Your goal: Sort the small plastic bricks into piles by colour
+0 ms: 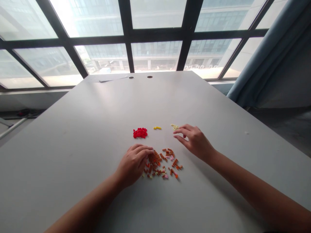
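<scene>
Two hands rest on a grey table (pixel 73 136), apart from each other. The left hand (pixel 133 165) lies curled at the left edge of the brown pile (pixel 157 163), its fingers touching the bricks; whether it grips any, I cannot tell. The pile holds too many small bricks to count, with a few pink and cream ones mixed in. Beyond the pile, from left to right, lie one red heap (pixel 140 132), two yellow bricks (pixel 157 127), and one small cluster of cream bricks (pixel 175 127). The right hand (pixel 194 142) is open, holding nothing visible, to the right of the pile, its fingertips (pixel 175 131) just beside the cream bricks. Far beyond the pile are one grey sheet (pixel 111 78), two holes (pixel 131 77), a window (pixel 155 35), and one blue curtain (pixel 257 61).
</scene>
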Available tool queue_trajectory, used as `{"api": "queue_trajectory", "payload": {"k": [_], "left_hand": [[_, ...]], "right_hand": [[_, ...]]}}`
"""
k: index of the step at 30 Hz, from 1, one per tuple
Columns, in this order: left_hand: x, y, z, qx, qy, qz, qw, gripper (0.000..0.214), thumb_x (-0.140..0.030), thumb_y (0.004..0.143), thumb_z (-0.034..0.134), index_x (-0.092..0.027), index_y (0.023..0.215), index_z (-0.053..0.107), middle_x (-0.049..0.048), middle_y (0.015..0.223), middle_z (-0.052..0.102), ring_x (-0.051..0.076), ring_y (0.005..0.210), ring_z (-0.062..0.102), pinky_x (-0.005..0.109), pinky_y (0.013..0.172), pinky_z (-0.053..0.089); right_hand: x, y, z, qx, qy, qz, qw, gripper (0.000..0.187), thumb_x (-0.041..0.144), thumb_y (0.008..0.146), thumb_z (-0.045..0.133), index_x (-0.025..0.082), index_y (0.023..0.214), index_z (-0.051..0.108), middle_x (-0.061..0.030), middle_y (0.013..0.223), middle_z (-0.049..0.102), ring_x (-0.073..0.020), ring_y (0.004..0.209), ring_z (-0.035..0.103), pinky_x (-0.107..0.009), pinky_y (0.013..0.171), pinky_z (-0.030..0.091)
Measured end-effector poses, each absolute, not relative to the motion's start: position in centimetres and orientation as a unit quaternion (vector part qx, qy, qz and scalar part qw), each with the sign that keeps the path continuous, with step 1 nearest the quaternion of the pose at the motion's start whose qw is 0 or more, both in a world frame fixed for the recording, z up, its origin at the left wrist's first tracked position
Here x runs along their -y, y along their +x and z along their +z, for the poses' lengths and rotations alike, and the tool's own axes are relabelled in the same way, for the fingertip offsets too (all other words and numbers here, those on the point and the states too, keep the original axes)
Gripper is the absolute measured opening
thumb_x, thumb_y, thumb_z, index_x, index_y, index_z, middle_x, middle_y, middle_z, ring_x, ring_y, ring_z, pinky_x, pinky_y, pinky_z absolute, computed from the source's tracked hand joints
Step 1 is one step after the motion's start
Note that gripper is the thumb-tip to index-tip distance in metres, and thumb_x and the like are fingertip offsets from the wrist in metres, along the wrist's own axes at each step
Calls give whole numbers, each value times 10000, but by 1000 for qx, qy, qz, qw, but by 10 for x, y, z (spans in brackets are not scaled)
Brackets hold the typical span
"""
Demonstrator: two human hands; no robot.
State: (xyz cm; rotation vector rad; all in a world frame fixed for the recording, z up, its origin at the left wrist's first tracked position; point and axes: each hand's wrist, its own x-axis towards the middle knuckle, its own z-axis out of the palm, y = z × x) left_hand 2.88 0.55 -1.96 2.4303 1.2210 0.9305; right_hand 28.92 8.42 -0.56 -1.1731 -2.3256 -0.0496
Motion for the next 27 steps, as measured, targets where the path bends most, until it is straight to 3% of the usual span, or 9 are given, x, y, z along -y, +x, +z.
{"api": "queue_trajectory", "payload": {"k": [8, 14, 17, 20, 27], "left_hand": [[-6, 28, -19, -417, 840, 323, 127, 269, -134, 908, 399, -195, 1040, 626, 72, 1083, 679, 187, 992, 582, 377, 889, 483], [-5, 30, -19, -423, 836, 325, 124, 277, -129, 899, 406, -202, 1046, 629, 78, 1071, 682, 190, 986, 589, 382, 889, 484], [-5, 30, -17, -423, 837, 323, 127, 277, -122, 894, 412, -202, 1049, 628, 74, 1077, 681, 193, 989, 585, 387, 890, 483], [-5, 30, -17, -423, 836, 324, 127, 274, -127, 901, 405, -197, 1042, 629, 74, 1076, 681, 191, 984, 586, 388, 892, 481], [-5, 30, -18, -425, 835, 326, 125, 261, -162, 923, 403, -195, 1038, 635, 76, 1082, 681, 188, 990, 587, 382, 895, 481]], "right_hand": [[-110, 297, -35, 822, -493, 43, 281, 126, 280, 847, 587, 173, 780, 589, -47, 750, 622, -168, 635, 556, -294, 650, 422], [-86, 282, -7, 810, -471, 125, 326, 177, 342, 859, 577, 179, 795, 593, -18, 702, 626, -136, 587, 541, -268, 634, 419], [-44, 270, 13, 873, -363, 226, 235, 155, 316, 866, 591, 191, 781, 625, -10, 752, 651, -115, 622, 573, -253, 665, 398], [-18, 263, 19, 911, -313, 202, 177, 92, 275, 856, 617, 200, 810, 644, -14, 809, 676, -132, 740, 618, -278, 717, 339], [-16, 260, 7, 916, -328, 171, 157, 39, 236, 822, 660, 219, 857, 662, -24, 884, 701, -162, 844, 628, -303, 745, 268]]}}
